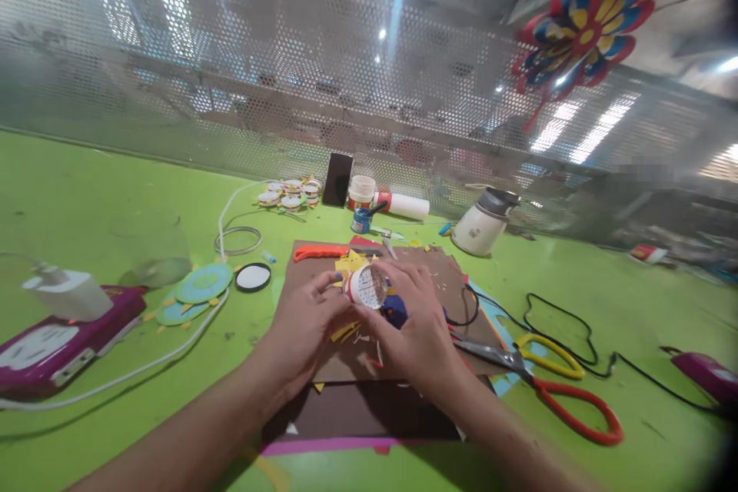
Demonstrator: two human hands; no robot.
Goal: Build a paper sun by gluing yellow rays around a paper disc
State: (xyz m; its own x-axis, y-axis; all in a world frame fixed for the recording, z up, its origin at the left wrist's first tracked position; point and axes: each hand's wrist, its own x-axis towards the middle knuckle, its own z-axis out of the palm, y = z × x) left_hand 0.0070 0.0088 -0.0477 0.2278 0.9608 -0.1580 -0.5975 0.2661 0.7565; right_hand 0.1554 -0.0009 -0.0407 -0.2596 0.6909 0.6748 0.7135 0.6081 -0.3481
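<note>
Over the middle of the brown board, my left hand and my right hand together grip a small white cup-like cylinder. It has a red band and a patterned round end that faces me at a tilt. My left fingers close on its left side; my right thumb and fingers curve around the right side. Yellow paper scraps lie behind and below the cylinder. A dark blue object, partly hidden by my right hand, sits beneath it. The brown board carries thin cut strips.
Large scissors lie open at right, near a black cord. An orange-handled cutter rests on the board's back edge. Behind stand a phone, jars and a white pitcher. A purple power strip sits left.
</note>
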